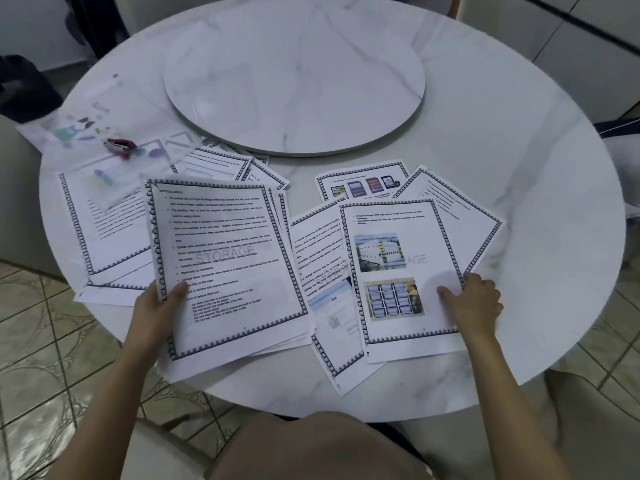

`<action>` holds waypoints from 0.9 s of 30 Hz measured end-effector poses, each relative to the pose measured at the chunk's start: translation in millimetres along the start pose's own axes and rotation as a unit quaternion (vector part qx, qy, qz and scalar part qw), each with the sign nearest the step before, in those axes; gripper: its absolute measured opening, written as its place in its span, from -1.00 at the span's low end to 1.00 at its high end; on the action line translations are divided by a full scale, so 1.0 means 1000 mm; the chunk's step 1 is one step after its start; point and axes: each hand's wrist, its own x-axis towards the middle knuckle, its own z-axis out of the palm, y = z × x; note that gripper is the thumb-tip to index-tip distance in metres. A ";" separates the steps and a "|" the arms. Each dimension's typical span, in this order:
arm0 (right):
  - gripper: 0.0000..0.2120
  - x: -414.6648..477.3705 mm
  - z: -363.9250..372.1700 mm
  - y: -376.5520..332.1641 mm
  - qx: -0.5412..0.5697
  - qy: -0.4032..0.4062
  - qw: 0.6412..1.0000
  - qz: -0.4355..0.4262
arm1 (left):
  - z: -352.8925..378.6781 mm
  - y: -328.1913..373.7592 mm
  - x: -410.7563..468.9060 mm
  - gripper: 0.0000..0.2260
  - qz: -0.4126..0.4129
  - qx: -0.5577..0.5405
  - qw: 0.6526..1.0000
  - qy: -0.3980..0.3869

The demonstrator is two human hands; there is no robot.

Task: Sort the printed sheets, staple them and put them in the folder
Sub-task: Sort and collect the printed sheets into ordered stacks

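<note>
1. Left hand [157,306] grips a stack of border-printed white sheets [228,258] watermarked "STORAGE", lower centre-left.
2. Right hand [476,303] pinches a white photo sheet [398,265] on the marble worktop [502,133].
3. Dark-pink stapler [119,146] lies upper left.

Both my bare forearms reach up from the bottom of the view, each angled a little inward. My left hand [159,304] grips a stack of sheets [225,265] at its lower left edge, with the thumb pressed on top and the fingers hidden underneath. My right hand [476,301] pinches a single sheet [398,268] at its right edge. The thumb lies flat on the page and the other fingers are curled at the edge, knuckles up.
</note>
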 end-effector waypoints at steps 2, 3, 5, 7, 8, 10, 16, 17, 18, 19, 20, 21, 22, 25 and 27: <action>-0.47 0.001 0.000 -0.001 0.007 -0.002 1.000 0.006 | -0.002 0.002 0.005 -0.74 -0.004 0.014 1.000 -0.010; -0.47 0.001 -0.001 -0.002 0.010 -0.002 1.000 0.012 | -0.003 0.002 0.007 -0.74 -0.006 0.019 1.000 -0.018; -0.45 0.001 -0.002 -0.002 0.016 0.001 0.999 0.029 | -0.003 0.003 0.009 -0.73 -0.012 0.025 0.999 -0.038; -0.44 0.002 -0.002 -0.002 0.025 0.000 0.999 0.042 | -0.003 0.003 0.011 -0.73 -0.017 0.033 0.998 -0.052; -0.44 0.003 -0.003 -0.002 0.028 -0.002 0.999 0.046 | -0.002 0.003 0.011 -0.73 -0.022 0.038 0.997 -0.056; -0.44 0.004 -0.004 -0.001 0.031 -0.009 0.998 0.049 | 0.000 0.002 0.012 -0.73 -0.031 0.046 0.996 -0.065; -0.43 0.011 -0.011 0.003 0.040 -0.030 0.996 0.072 | -0.001 -0.003 0.011 -0.74 -0.053 0.084 0.991 -0.085; -0.43 0.012 -0.012 0.003 0.042 -0.035 0.996 0.077 | -0.002 -0.004 0.011 -0.74 -0.052 0.093 0.990 -0.090; -0.42 0.014 -0.013 0.004 0.046 -0.041 0.995 0.079 | -0.002 -0.004 0.011 -0.73 -0.053 0.102 0.989 -0.096; -0.41 0.015 -0.014 0.005 0.051 -0.048 0.994 0.080 | -0.003 -0.005 0.010 -0.73 -0.053 0.110 0.987 -0.101; -0.41 0.016 -0.015 0.005 0.056 -0.054 0.994 0.080 | -0.003 -0.006 0.009 -0.73 -0.055 0.115 0.986 -0.106; -0.40 0.016 -0.016 0.007 0.063 -0.057 0.993 0.080 | -0.002 -0.006 0.008 -0.73 -0.056 0.120 0.985 -0.109; -0.40 0.017 -0.016 0.008 0.070 -0.056 0.993 0.077 | -0.001 -0.006 0.007 -0.74 -0.057 0.125 0.984 -0.111; -0.56 0.017 -0.017 0.013 0.112 -0.043 0.991 0.051 | 0.002 -0.007 0.007 -0.76 -0.055 0.140 0.983 -0.103; -0.71 0.015 -0.019 0.015 0.146 -0.034 0.988 0.035 | 0.004 -0.007 0.006 -0.74 -0.056 0.144 0.984 -0.092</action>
